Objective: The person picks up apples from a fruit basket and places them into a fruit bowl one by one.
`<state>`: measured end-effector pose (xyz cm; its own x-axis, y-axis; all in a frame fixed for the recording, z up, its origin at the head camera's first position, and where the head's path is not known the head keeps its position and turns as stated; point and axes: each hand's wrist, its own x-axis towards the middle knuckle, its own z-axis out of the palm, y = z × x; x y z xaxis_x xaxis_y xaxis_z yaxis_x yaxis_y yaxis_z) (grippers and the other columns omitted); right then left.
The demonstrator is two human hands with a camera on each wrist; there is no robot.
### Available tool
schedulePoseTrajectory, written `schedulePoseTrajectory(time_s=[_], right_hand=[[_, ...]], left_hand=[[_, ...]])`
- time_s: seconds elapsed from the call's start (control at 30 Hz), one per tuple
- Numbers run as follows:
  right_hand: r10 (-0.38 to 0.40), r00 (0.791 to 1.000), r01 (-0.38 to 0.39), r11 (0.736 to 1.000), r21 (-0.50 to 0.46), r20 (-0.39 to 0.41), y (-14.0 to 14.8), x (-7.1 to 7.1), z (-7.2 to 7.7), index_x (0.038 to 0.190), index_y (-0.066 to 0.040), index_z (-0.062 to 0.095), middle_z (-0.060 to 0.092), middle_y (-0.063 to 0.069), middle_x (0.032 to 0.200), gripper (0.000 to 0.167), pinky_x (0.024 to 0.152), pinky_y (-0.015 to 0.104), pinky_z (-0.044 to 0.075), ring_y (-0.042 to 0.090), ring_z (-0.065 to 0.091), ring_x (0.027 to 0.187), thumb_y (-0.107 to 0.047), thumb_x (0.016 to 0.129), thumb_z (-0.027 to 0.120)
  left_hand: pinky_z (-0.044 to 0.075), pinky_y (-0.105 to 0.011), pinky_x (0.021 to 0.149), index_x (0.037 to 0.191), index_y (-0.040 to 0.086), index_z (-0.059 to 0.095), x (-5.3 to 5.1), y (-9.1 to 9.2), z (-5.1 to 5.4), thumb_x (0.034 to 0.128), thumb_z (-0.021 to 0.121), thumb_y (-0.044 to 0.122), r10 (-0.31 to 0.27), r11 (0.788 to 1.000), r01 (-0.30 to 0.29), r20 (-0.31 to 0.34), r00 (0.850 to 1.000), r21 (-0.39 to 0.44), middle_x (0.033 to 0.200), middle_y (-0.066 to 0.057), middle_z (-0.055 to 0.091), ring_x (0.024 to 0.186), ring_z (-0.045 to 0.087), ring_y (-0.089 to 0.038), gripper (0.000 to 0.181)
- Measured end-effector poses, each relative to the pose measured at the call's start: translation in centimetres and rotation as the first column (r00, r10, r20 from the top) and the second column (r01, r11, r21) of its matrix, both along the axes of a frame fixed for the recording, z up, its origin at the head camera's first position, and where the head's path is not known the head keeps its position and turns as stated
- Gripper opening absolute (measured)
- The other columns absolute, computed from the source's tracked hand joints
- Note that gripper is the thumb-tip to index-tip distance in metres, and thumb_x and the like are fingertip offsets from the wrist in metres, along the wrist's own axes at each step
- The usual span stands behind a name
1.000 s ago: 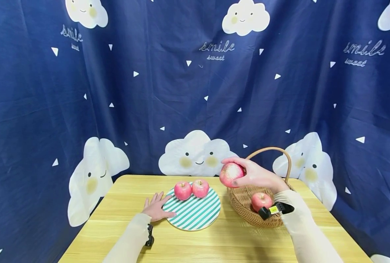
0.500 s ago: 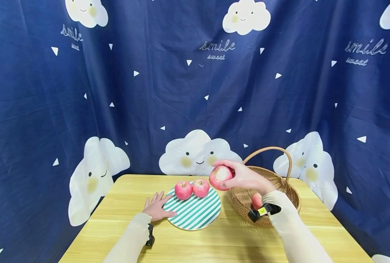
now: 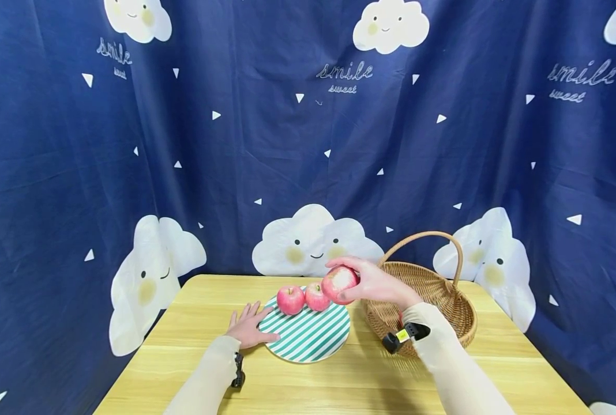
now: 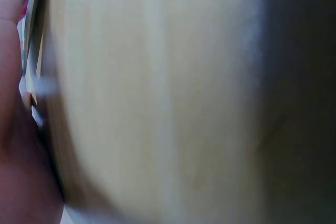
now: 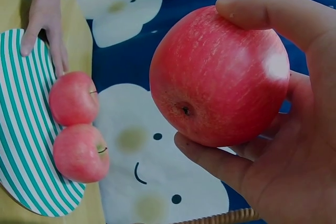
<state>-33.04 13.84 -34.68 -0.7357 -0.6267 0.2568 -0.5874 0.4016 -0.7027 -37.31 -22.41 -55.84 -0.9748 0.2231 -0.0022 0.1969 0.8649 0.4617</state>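
A red apple [image 5: 210, 77] is gripped in my right hand [image 3: 378, 283], thumb on one side and fingers curled round the other. It is held above the right edge of a round board [image 3: 310, 337] with green and white stripes. Two more red apples, a left one [image 3: 290, 300] and a right one [image 3: 316, 296], sit side by side at the board's far edge. My left hand [image 3: 248, 328] rests at the board's left side with its fingers spread, the fingertips touching the rim. In the left wrist view, blurred wood fills most of the picture.
A wicker basket [image 3: 464, 311] with an arched handle stands on the right of the wooden table [image 3: 287, 389]. One apple in it is almost wholly hidden by my right forearm. A blue curtain [image 3: 266, 144] with clouds hangs behind the table.
My right hand has carried its apple leftward from over the basket to the board's right edge. My right forearm now covers most of the basket's apple. The left hand has stayed put.
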Motion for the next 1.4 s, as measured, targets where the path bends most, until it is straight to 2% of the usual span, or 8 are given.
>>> schedulePoseTrajectory(time_s=[0.23,0.53,0.77,0.93,1.2,1.4], right_hand=[[-0.004,0.999,0.004,1.0,0.01,-0.034,-1.1,-0.7,-1.1,0.134,-0.024,0.061,0.064,0.001,0.128,0.062,0.087,0.03,0.055,0.018,0.062,0.104,-0.019,0.077,0.084],[-0.022,0.994,0.024,0.999,0.021,-0.103,-2.4,-1.3,-2.7,0.133,-0.021,0.062,0.061,0.006,0.133,0.062,0.091,0.03,0.053,0.02,0.057,0.114,-0.022,0.075,0.084],[-0.031,0.988,0.035,0.999,0.021,-0.148,-3.1,-2.0,-4.3,0.132,-0.016,0.063,0.063,0.008,0.129,0.061,0.092,0.031,0.051,0.019,0.058,0.111,-0.019,0.074,0.082],[-0.048,0.989,0.054,0.998,0.044,-0.14,-3.8,-2.0,-5.1,0.133,-0.019,0.062,0.061,0.006,0.13,0.062,0.094,0.035,0.05,0.019,0.057,0.112,-0.024,0.075,0.082],[-0.045,0.99,0.055,0.996,0.067,-0.133,-4.8,-2.2,-6.6,0.133,-0.022,0.062,0.059,0.002,0.136,0.062,0.097,0.037,0.05,0.017,0.056,0.117,-0.026,0.075,0.083],[-0.06,0.984,0.076,0.993,0.09,-0.17,-5.6,-2.6,-8.1,0.133,-0.017,0.063,0.06,0.001,0.132,0.064,0.096,0.036,0.051,0.015,0.058,0.114,-0.029,0.073,0.083]], left_hand=[[-0.002,-0.068,0.119,0.156,0.026,0.04,0.4,-0.1,0.2,0.0708,0.069,0.08,-0.002,1.0,0.002,-0.002,1.0,0.008,0.167,-0.016,0.021,0.155,0.009,-0.042,0.105],[-0.002,-0.069,0.118,0.156,0.026,0.041,0.2,-0.2,-0.1,0.0701,0.069,0.08,-0.007,1.0,0.007,-0.004,1.0,0.008,0.167,-0.017,0.021,0.155,0.009,-0.043,0.105],[-0.002,-0.07,0.118,0.157,0.028,0.039,0.3,-0.2,0.2,0.0723,0.067,0.08,-0.011,1.0,0.011,-0.012,1.0,-0.01,0.167,-0.018,0.02,0.155,0.009,-0.044,0.103],[-0.002,-0.071,0.117,0.156,0.027,0.04,0.5,-0.3,0.2,0.0728,0.068,0.079,-0.011,1.0,0.01,-0.011,1.0,-0.01,0.167,-0.018,0.02,0.154,0.009,-0.045,0.102],[-0.003,-0.068,0.118,0.155,0.029,0.041,0.1,-0.4,-0.3,0.0705,0.069,0.08,-0.007,1.0,0.007,-0.014,1.0,0.013,0.167,-0.015,0.021,0.155,0.008,-0.042,0.103],[-0.004,-0.068,0.118,0.156,0.029,0.04,0.0,-0.1,-0.2,0.0707,0.068,0.081,-0.007,1.0,0.008,-0.017,1.0,0.018,0.168,-0.015,0.019,0.156,0.007,-0.041,0.104]])
